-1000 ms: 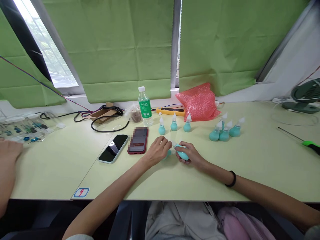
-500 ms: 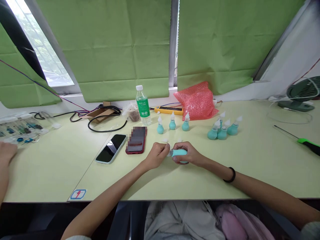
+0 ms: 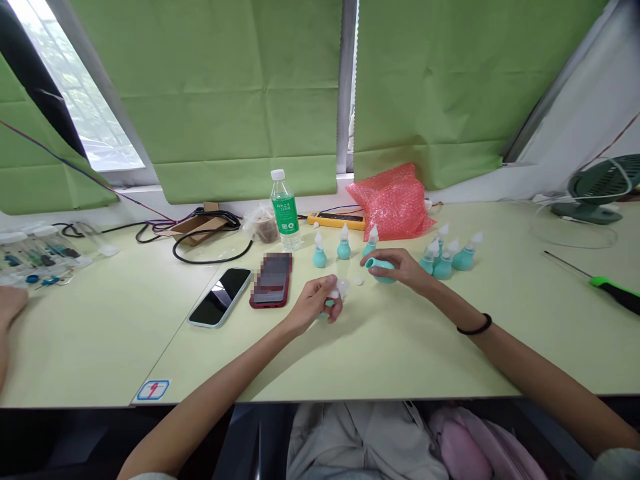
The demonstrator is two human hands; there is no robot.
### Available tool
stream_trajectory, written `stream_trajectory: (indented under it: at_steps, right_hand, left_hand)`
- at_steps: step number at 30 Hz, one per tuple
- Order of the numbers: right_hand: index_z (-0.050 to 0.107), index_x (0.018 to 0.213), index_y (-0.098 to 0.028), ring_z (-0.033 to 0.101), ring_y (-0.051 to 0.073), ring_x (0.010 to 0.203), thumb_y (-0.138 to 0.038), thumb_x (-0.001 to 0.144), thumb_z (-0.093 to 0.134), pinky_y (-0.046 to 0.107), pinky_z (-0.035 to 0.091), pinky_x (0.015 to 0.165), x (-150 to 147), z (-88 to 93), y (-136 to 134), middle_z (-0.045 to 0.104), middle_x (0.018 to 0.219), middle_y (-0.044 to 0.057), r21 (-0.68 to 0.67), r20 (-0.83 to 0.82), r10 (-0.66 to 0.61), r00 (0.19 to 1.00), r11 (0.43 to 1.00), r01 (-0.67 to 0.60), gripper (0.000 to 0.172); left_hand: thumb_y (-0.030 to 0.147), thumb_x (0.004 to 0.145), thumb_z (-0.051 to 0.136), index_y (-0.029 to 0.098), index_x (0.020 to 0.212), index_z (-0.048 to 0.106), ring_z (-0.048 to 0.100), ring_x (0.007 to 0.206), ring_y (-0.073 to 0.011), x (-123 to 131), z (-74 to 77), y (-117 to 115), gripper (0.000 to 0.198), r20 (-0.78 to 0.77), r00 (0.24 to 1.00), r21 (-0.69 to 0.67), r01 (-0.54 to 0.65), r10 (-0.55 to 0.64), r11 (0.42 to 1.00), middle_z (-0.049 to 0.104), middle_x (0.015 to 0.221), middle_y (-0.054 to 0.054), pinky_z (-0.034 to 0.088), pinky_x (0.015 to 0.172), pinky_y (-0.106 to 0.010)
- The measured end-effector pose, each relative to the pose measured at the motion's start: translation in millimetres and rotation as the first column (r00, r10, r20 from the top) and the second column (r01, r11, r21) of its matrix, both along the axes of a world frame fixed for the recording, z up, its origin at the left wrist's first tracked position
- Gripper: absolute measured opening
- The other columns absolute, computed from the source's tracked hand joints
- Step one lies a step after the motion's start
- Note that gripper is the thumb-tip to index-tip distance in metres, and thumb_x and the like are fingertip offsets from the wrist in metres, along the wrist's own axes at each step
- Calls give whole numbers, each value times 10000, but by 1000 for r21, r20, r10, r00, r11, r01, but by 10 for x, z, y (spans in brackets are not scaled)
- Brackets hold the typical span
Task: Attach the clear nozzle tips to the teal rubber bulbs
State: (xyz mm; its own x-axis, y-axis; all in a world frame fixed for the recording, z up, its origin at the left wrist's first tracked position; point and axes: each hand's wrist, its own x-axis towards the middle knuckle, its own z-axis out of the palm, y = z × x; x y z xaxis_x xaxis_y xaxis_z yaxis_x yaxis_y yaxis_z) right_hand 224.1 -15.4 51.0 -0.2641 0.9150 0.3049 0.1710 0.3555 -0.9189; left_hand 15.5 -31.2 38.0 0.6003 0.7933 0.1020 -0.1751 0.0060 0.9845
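In my right hand (image 3: 395, 267) is a teal squeeze bulb (image 3: 382, 272), tilted with its open round mouth to the left. My left hand (image 3: 316, 303) is closed on a small clear and white nozzle piece (image 3: 342, 289), with a bit of teal showing between the fingers. A small white cap (image 3: 359, 281) lies on the table between the hands. Behind them, a teal bulb with a white tip (image 3: 319, 256) stands in a row with two like it. Right of my right hand stands a cluster of several tipped bulbs (image 3: 443, 268).
At left lie a pale-edged phone (image 3: 221, 298) and a red-cased phone (image 3: 271, 283). Behind are a water bottle (image 3: 286, 217), a yellow meter (image 3: 336, 221) and a red bubble-wrap bag (image 3: 395, 203). A screwdriver (image 3: 597, 281) lies at right. Another person's hand (image 3: 13, 305) rests at far left.
My hands have moved apart. The right hand has carried the teal bulb up and right, its mouth now open to view; the left keeps the clear piece near its former place.
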Motion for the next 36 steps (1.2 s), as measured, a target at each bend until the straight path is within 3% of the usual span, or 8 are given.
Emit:
stream_trajectory:
  at_steps: [3, 6, 12, 17, 21, 25, 31, 36]
  right_hand:
    - [618, 773, -144, 519, 156, 690, -398, 558, 614, 243, 400, 558, 153, -52, 160, 598, 800, 60, 162, 149, -374, 916, 923, 350, 333]
    - [624, 802, -142, 520, 152, 618, -428, 556, 590, 257, 403, 535, 265, -175, 273, 612, 741, 57, 217, 271, -547, 792, 836, 503, 379]
    - [617, 755, -157, 562, 162, 605, -342, 578, 567, 266, 425, 570, 308, -309, 316, 626, 709, 52, 223, 479, -549, 685, 831, 510, 260]
    - [588, 851, -160, 534, 222, 826, -326, 592, 581, 351, 408, 730, 110, -193, 113, 596, 895, 86, 538, 339, -662, 668, 719, 440, 308]
    - [566, 897, -177, 542, 150, 679, -318, 630, 580, 299, 461, 636, -224, -122, -208, 602, 838, 64, 487, 252, -315, 915, 858, 162, 302]
    - [580, 919, -191, 536, 131, 632, -329, 597, 613, 266, 485, 521, -470, -207, -373, 598, 852, 62, 295, 197, -69, 978, 955, 8, 351]
    - [636, 821, -139, 547, 124, 567, -346, 624, 591, 287, 501, 514, -460, -256, -298, 601, 667, 42, -101, -99, -22, 995, 995, 12, 289]
    - [648, 787, -121, 551, 109, 528, -360, 629, 588, 288, 496, 537, -393, -200, -255, 599, 612, 35, -248, -182, 67, 981, 962, -112, 292]
  left_hand:
    - [399, 649, 556, 121, 675, 466, 519, 522, -103, 7, -7, 29, 294, -54, 998, -5, -12, 12, 1000, 562, 587, -30, 417, 448, -216]
    - [307, 544, 666, 106, 712, 523, 529, 551, -97, 5, -21, 46, 299, -79, 992, 49, -93, 97, 994, 594, 667, -44, 439, 491, -217]
    - [302, 516, 677, 92, 750, 592, 524, 570, -112, 13, -69, 50, 326, -89, 976, 175, -181, 199, 968, 602, 723, -61, 438, 453, -214]
    - [333, 571, 635, 106, 697, 592, 526, 598, -117, 27, -94, 5, 263, -146, 910, 429, -295, 388, 854, 574, 659, -36, 466, 498, -220]
    - [304, 619, 598, 115, 698, 589, 534, 617, -117, 24, -109, -54, 205, -146, 845, 656, -307, 515, 690, 580, 680, -43, 483, 553, -227]
    - [273, 638, 581, 128, 733, 601, 531, 582, -118, 12, -136, -73, 174, -152, 832, 756, -250, 533, 606, 588, 648, -43, 469, 528, -228]
    - [285, 661, 572, 130, 730, 637, 544, 612, -124, 15, -122, -17, 182, -84, 903, 624, -282, 421, 729, 607, 677, -58, 452, 522, -214]
    - [306, 674, 558, 138, 759, 645, 543, 642, -128, 7, -86, -13, 208, -106, 922, 580, -247, 373, 776, 600, 710, -62, 451, 542, -221]
